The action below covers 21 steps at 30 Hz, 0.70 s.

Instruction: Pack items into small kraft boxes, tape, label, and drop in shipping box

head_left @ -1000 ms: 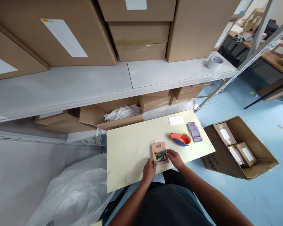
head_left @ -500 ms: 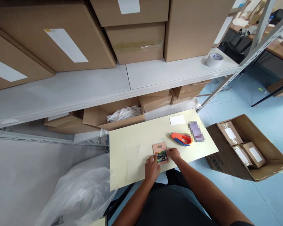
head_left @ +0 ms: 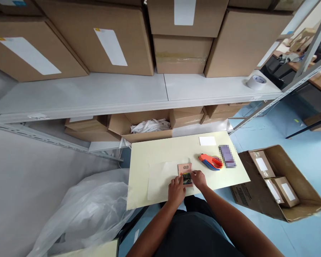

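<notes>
A small pink packet (head_left: 185, 166) with a dark, colourful picture on its front lies on the cream tabletop (head_left: 149, 153), close to the near edge. My left hand (head_left: 176, 191) holds its left side, fingertips at the edge of the picture. At the right side, my right hand (head_left: 199, 179) pinches the packet's edge between thumb and fingers. Both hands cover parts of it. A pale, thin sheet (head_left: 157, 182) lies left of the packet and partly beneath my left hand. Just beyond my right hand rests an orange and blue hand tool (head_left: 210, 161) with an oval opening.
A white card (head_left: 207, 141) and a blurred purple object (head_left: 227, 156) lie at the table's right. An open carton (head_left: 256, 196) with several small boxes stands on the floor to the right. Shelving (head_left: 117, 92) with cartons and a tape roll (head_left: 256, 82) rises ahead; plastic sheeting (head_left: 96, 203) bulges at left.
The view has shifted, so the shelves and table sit farther right in the picture. Both hands stay on the pink packet, with little visible change in their hold.
</notes>
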Available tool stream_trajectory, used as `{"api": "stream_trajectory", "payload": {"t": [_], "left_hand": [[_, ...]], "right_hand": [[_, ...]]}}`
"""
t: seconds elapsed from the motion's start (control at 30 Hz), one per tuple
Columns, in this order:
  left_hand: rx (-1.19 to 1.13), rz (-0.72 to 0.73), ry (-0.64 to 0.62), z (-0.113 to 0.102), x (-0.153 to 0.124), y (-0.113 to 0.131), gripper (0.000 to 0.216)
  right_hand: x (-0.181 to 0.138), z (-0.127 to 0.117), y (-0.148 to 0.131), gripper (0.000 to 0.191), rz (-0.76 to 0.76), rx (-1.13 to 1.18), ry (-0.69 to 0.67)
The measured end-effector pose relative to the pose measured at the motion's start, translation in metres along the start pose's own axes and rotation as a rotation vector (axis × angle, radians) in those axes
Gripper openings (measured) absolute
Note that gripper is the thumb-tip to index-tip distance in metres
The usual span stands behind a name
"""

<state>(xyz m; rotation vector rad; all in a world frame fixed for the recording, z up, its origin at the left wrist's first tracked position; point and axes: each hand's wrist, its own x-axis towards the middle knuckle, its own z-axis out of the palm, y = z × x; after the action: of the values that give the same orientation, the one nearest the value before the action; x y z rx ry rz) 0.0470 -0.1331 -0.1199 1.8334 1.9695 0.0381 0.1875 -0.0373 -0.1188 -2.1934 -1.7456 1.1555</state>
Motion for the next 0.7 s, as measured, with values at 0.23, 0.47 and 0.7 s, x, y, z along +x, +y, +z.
{"api": "stream_trajectory", "payload": {"t": [0.23,0.47,0.7], "left_hand": [[-0.030,0.024,-0.018,-0.004,-0.002,-0.005,0.062],[-0.066,0.040,-0.031,-0.006,-0.001,-0.009,0.062],[-0.236,-0.020,-0.060,-0.008,0.007,-0.018,0.052]], "right_hand": [[0.005,0.000,0.010,0.039,0.140,0.196,0.033],[0.008,0.005,0.002,0.019,0.136,0.266,-0.037],[0.006,-0.005,-0.016,0.006,0.115,0.129,-0.057]]}}
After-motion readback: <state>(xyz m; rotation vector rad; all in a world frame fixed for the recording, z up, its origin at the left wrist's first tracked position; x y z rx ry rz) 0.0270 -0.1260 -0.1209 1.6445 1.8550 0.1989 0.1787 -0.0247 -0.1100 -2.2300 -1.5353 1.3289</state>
